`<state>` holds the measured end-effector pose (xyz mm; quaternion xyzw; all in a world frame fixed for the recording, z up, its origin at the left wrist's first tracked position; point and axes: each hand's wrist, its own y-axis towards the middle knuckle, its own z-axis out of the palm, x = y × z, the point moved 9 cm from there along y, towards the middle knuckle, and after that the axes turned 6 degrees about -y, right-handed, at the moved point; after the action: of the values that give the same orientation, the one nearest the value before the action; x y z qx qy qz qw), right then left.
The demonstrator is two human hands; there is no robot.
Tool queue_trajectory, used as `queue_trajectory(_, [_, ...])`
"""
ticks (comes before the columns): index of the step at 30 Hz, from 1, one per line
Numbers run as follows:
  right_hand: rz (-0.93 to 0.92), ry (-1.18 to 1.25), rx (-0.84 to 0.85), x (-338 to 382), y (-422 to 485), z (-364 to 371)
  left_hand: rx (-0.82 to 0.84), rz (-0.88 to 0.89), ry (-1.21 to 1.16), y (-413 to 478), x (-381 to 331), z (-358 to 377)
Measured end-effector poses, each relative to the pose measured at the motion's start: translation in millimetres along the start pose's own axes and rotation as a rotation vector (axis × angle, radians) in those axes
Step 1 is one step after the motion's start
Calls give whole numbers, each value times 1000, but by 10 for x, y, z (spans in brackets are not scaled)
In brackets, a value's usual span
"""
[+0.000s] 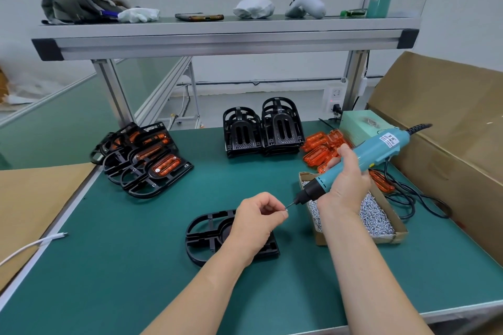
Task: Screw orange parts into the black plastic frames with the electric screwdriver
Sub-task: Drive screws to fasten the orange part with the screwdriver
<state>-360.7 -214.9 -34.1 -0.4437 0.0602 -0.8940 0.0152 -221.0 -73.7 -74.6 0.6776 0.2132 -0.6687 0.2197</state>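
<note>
cable (pixel 32 243): white, lying across the brown sheet (pixel 40 198) to the left edge of the green mat (pixel 136 266).
done frames (pixel 144 160): black with orange inside them, heaped overlapping, back left of the mat.
frame (pixel 206 236): one, black, flat at mat centre, partly hidden by the wrist over it.
left hand (pixel 258 220): raised above the frame, fingers curled, thumb and forefinger pinching a screw (pixel 286 209) at the bit tip of the driver (pixel 362 160).
bare frames (pixel 262 130): two stacks side by side, back centre.
right hand (pixel 347 182): fingers wrapped round the driver's barrel, above the screw box (pixel 381 220).
driver: teal, tilted, bit pointing down-left; cord trails off right.
orange parts (pixel 321 149): loose pile behind the right hand, just right of the bare frames.
screw box: shallow cardboard tray of silver screws, right of the frame.
carton (pixel 449 130): large, open, far right.
</note>
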Motion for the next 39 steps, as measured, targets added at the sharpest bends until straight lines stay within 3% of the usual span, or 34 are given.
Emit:
queue_trajectory(32, [8,-38,-22,-51,-88,-9,-82,-34,1,-100,48,-131])
queue_trajectory(35, [-5,-41,-35,-48,-96,-12,-145,74,148,-133,-49,-149])
queue_trajectory(39, [-22,-76,-71,-80,-117,-11,-260,398,510,-282,-303,-131])
